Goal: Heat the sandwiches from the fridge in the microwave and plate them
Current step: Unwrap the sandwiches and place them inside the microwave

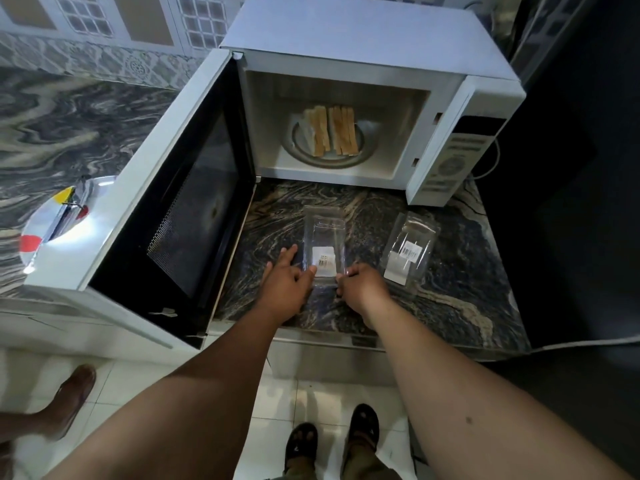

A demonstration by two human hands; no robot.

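Two sandwiches stand on edge on the glass turntable inside the white microwave, whose door hangs wide open to the left. On the marble counter in front lies an empty clear plastic sandwich box with a barcode label. My left hand rests at its near left corner, fingers spread, thumb touching the box. My right hand pinches the box's near right edge. A second empty clear box lies to the right.
A plate with red and yellow patches sits on the counter left of the open door, partly hidden by it. The microwave's control panel faces front right. Another person's foot stands on the tiled floor at lower left.
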